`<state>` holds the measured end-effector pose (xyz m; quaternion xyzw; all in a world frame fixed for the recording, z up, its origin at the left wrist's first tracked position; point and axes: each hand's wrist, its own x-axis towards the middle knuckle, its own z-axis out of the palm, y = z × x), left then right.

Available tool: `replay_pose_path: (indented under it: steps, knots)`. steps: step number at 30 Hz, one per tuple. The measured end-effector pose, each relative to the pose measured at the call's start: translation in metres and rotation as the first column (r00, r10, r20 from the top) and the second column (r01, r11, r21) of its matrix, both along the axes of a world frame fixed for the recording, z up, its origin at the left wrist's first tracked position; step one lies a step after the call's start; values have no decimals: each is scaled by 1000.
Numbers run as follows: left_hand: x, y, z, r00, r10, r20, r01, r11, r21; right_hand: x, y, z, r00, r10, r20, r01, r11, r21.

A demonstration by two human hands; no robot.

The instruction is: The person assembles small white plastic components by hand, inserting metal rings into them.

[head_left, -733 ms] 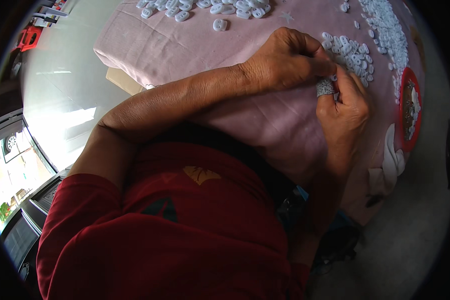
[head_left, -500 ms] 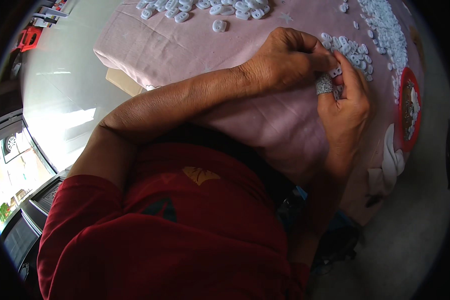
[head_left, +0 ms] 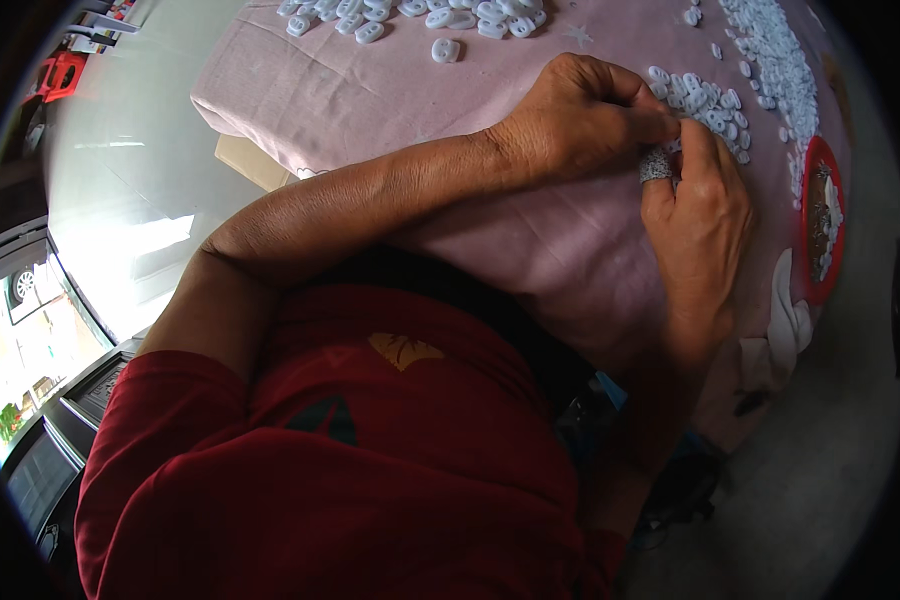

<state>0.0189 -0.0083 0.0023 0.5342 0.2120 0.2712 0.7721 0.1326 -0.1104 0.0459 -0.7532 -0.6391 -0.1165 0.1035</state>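
Observation:
My left hand [head_left: 592, 122] is closed in a pinch at the right side of the pink cloth. My right hand [head_left: 708, 225] meets it there, thumb and fingers bent together, with a speckled grey wrap [head_left: 655, 165] around the thumb. Between the touching fingertips sits a small white two-holed plastic piece, now almost wholly hidden by the fingers. Just beyond the hands lies a heap of small white plastic pieces [head_left: 708, 103]. Larger white two-holed pieces [head_left: 492, 18] are piled at the far edge, with a single one [head_left: 445, 50] lying apart.
A long spread of tiny white parts [head_left: 778, 70] runs along the far right. Near it a red-rimmed tray [head_left: 812, 285] holds small metal and white bits. Crumpled white cloth strips [head_left: 782, 325] lie at the table's right edge. Pink cloth [head_left: 370, 110] covers the table.
My right hand has turned and shifted slightly right, its fingers curling more. The white piece that showed between the fingertips is now mostly covered. My left hand has barely moved.

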Motion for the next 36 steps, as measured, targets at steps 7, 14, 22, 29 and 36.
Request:
replay_pose_path:
  steps: [7, 14, 22, 29, 36]
  knots:
    - [1, 0, -9, 992, 66, 104, -71, 996, 51, 3, 5, 0, 992, 120, -39, -117, 991, 60]
    - [-2, 2, -8, 995, 65, 73, -62, 998, -31, 5, 9, -2, 979, 159, -127, -156, 987, 32]
    - [-4, 1, 1, 995, 46, 87, -33, 989, -144, 8, 11, 1, 980, 184, -82, -178, 981, 72]
    - [-2, 1, 5, 993, 69, 99, -41, 965, -258, 2, 7, 0, 953, 223, -205, -153, 938, 311]
    - [-4, 5, 4, 999, -6, 32, 13, 973, -231, 11, 7, -10, 942, 288, -172, -204, 899, 387]
